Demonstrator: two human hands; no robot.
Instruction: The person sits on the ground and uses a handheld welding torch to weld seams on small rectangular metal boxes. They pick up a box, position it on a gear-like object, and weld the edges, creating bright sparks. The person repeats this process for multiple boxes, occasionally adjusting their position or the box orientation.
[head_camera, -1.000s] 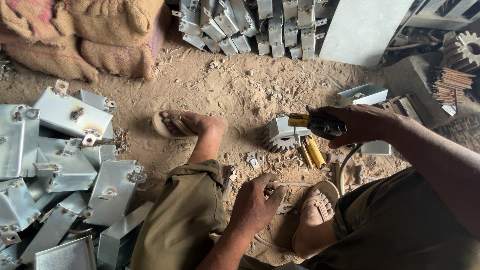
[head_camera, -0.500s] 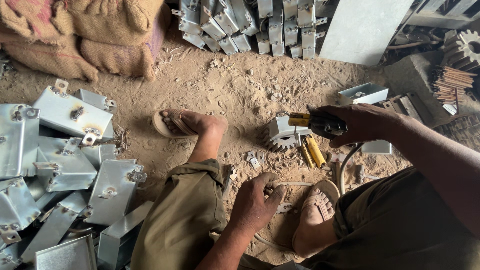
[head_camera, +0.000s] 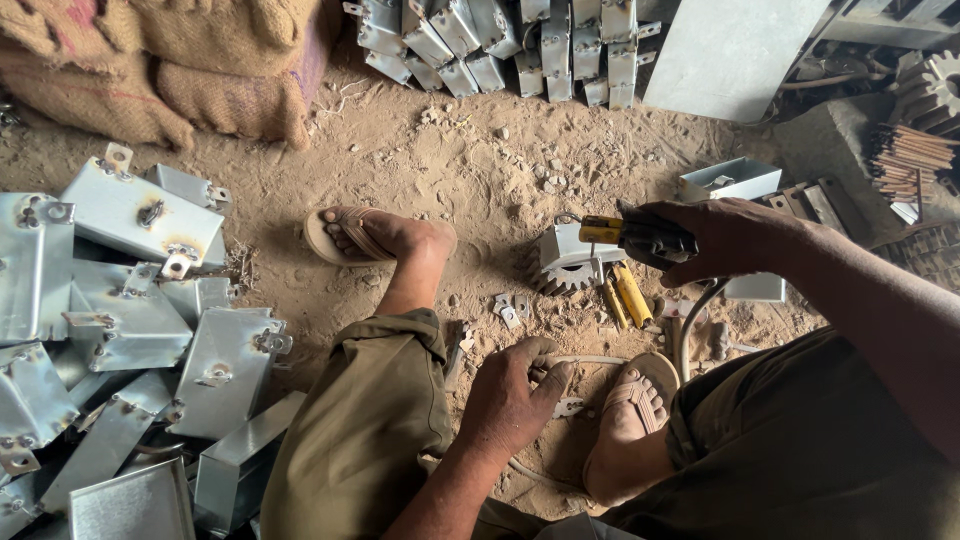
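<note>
So, head view: right hand (head_camera: 735, 240) is closed round a yellow-black tool (head_camera: 635, 235), nose down on a small box (head_camera: 570, 250) at 1 o'clock. Left hand (head_camera: 510, 400) pinches a small tab (head_camera: 568, 406) off the dirt floor (head_camera: 440, 160), handy between the feet.

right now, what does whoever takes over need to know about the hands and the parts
Right hand grips a yellow and black tool, its tip at a small metal box that sits on a toothed gear on the sandy floor.
Left hand is down on the ground between the feet, fingers on small metal bits near a thin hose; whether it grips any is unclear.
A pile of metal boxes with tabs fitted lies to the left; more boxes are stacked ahead.
Yellow-handled pliers lie beside the gear.
The box at the tool is still being worked on.
</note>
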